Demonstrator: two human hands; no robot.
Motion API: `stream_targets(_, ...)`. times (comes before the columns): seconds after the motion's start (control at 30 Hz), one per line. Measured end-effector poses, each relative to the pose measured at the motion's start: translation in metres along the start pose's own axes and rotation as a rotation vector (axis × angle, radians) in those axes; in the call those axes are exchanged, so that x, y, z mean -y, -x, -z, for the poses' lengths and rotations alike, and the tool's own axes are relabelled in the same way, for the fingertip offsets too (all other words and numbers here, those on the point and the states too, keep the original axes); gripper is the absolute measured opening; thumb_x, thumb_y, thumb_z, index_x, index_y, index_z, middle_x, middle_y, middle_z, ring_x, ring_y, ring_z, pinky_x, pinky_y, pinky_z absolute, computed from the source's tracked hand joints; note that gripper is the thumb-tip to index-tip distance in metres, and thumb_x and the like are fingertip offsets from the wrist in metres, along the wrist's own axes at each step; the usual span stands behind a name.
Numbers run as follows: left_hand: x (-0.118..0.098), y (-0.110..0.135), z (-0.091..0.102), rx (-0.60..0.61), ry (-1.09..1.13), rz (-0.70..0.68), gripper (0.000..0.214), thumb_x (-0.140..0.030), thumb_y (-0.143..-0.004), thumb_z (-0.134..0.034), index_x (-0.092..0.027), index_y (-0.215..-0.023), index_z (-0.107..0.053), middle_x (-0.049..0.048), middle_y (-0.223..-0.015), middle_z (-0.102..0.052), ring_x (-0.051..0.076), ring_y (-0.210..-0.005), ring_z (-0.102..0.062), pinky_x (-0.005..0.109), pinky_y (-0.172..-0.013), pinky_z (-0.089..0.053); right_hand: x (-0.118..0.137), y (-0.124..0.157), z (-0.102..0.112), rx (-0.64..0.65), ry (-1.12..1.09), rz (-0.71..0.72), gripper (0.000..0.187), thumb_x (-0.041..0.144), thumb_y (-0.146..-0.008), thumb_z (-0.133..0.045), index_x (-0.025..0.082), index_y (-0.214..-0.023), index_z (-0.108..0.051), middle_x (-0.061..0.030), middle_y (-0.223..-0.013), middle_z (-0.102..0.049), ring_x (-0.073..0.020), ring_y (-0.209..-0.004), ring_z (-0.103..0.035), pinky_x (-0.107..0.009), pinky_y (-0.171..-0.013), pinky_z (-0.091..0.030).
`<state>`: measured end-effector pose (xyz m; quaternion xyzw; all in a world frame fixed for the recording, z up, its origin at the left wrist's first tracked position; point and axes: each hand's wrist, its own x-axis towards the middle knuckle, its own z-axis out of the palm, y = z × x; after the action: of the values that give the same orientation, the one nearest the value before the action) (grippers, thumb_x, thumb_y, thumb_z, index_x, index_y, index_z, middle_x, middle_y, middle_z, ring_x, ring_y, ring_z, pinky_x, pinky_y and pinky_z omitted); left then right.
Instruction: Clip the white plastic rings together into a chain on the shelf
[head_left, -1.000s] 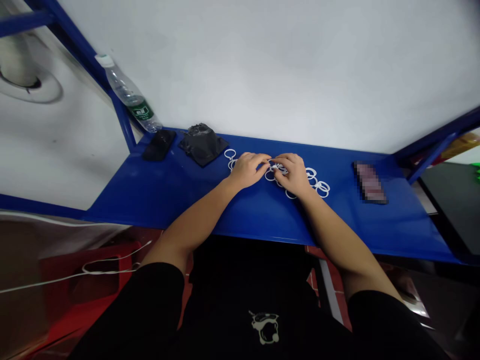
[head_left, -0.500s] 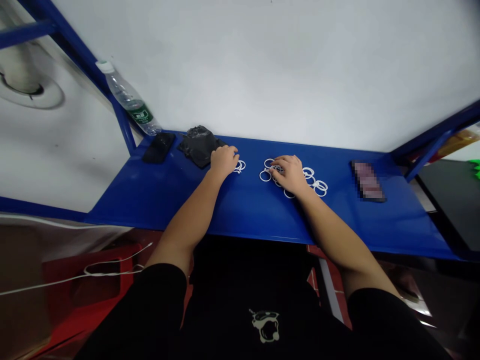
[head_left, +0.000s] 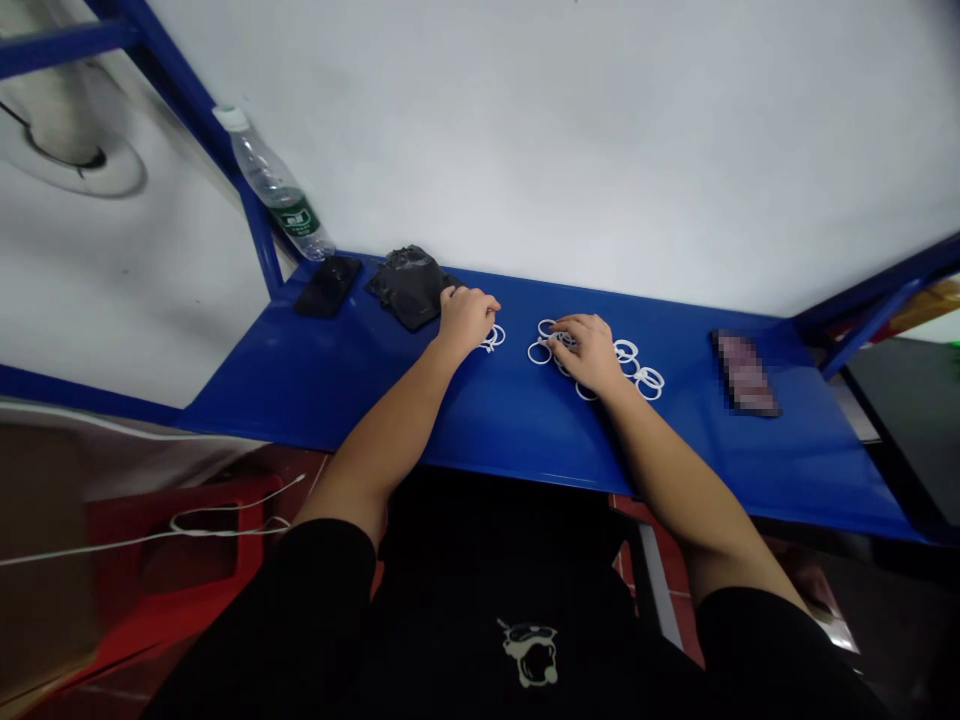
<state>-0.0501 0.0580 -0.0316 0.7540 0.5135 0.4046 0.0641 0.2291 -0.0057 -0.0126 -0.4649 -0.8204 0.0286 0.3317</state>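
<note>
Several white rings lie in a loose cluster on the blue shelf. My right hand rests on that cluster, its fingers curled over rings at the cluster's left end. My left hand sits further left, fingers bent down on a small pair of white rings set apart from the rest. A crumpled black bag lies just left of my left hand.
A dark phone lies at the shelf's left end, beside a leaning plastic water bottle and a blue frame post. Another phone-like object lies right of the rings. A white wall stands behind. A red stool with white cord sits below left.
My left hand left the main cluster and moved left toward the black bag, carrying a couple of rings with it. My right hand stayed on the cluster.
</note>
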Motion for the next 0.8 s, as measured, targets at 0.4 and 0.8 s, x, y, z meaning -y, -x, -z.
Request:
stream_targets(0.4, -0.065, 0.015, 0.007, 0.085, 0.313, -0.202, 0.035, -0.008, -0.099, -0.076, -0.024, -0.130, -0.082, 0.0085, -0.127, -0.080, 0.022, -0.118, -0.077, 0.042, -0.108, -0.065, 0.016, 0.002, 0.007, -0.100, -0.048, 0.071, 0.027, 0.042, -0.106, -0.063, 0.029, -0.125, -0.077, -0.0090, -0.117, -0.085, -0.0326, -0.112, -0.077, -0.065, -0.120, -0.050)
stream_targets(0.8, -0.076, 0.023, 0.004, 0.093, 0.413, -0.245, 0.013, -0.028, -0.103, -0.083, -0.024, -0.114, -0.088, 0.0076, -0.110, -0.087, 0.021, -0.097, -0.083, 0.038, -0.093, -0.069, 0.020, 0.004, 0.010, -0.140, -0.084, 0.146, 0.018, 0.036, -0.109, -0.062, 0.032, -0.115, -0.078, -0.0047, -0.104, -0.086, -0.0291, -0.100, -0.078, -0.060, -0.114, -0.055)
